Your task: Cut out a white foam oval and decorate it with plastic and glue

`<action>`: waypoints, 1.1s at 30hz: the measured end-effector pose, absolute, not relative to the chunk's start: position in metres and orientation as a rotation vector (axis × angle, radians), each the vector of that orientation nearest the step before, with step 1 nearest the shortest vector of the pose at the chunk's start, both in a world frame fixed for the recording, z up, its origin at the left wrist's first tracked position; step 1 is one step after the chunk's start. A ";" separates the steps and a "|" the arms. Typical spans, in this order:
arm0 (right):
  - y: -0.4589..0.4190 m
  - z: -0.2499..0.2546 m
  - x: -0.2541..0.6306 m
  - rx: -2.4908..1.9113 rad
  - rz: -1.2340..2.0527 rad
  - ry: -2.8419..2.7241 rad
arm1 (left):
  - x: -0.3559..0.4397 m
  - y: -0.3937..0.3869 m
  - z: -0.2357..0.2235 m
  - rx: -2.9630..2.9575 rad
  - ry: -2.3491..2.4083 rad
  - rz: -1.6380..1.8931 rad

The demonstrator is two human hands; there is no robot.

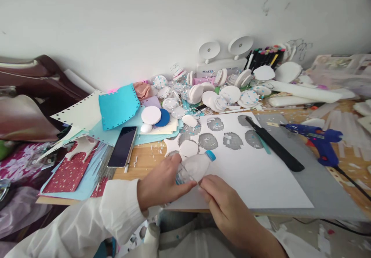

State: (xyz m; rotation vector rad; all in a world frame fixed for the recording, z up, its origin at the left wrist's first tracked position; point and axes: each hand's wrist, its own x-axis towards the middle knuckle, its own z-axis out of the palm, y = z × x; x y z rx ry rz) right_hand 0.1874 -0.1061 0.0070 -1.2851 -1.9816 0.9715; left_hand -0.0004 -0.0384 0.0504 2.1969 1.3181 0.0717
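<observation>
My left hand (168, 178) is closed round a clear plastic bottle (197, 164) with a blue cap (210, 155). The bottle lies tilted over the front of a white sheet (243, 180), cap pointing away to the right. Against the bottle's lower side, my right hand (218, 196) is closed in a pinch. A thin line runs over the bottle towards the pinch; what those fingers hold is too small to make out. Just beyond the left hand lie a white foam disc (189, 148) and a cut foam scrap (171, 146).
A black utility knife (275, 146) lies on the sheet's right side. Farther right is a blue glue gun (319, 138) with a cord. A phone (122, 146) and punched blue felt (118, 106) are at left. White discs (214, 100) are heaped along the wall.
</observation>
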 end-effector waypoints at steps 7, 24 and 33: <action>-0.099 0.044 0.198 -1.157 0.767 -2.001 | 0.004 -0.049 0.060 1.685 1.318 0.519; -0.093 0.058 0.210 -1.331 0.604 -2.248 | 0.024 -0.092 0.027 0.481 0.817 0.470; -0.100 0.057 0.208 -1.251 0.475 -2.336 | 0.022 -0.090 0.030 0.516 0.931 0.567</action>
